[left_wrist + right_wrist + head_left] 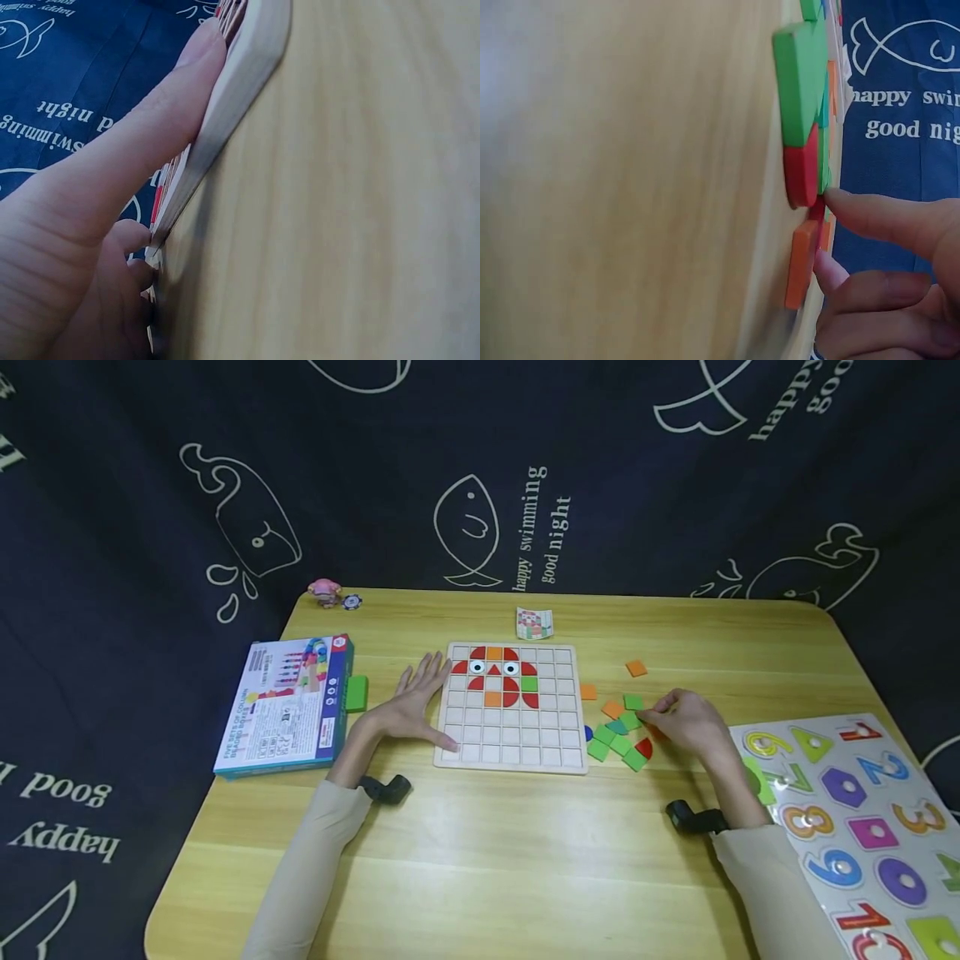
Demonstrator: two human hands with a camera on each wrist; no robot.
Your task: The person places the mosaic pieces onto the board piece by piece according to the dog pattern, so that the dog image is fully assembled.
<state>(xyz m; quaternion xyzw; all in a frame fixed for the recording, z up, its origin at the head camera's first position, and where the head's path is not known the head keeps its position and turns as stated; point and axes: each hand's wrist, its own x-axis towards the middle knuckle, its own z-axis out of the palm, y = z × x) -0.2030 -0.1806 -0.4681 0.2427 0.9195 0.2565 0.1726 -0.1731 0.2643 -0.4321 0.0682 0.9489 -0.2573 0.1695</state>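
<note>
A square wooden grid board point(510, 739) lies on the table with red, orange, green and eye-marked pieces set in its upper cells. My left hand point(412, 700) spreads along the board's left side; in the left wrist view the thumb point(142, 127) rests on its rim. To the right of the board, my right hand point(688, 722) is over the edge of a loose pile of tiles point(621, 743). Its thumb and a fingertip pinch a small red piece point(817, 211), mostly hidden, beside an orange tile point(801, 262) and a rounded red piece point(801, 172).
A small picture card point(534, 623) lies behind the board. At left are a boxed toy set point(285, 706) and a green block point(357, 693). A number-and-shape puzzle sheet point(847, 827) covers the right side. A pink figurine point(325, 592) stands at the back left corner.
</note>
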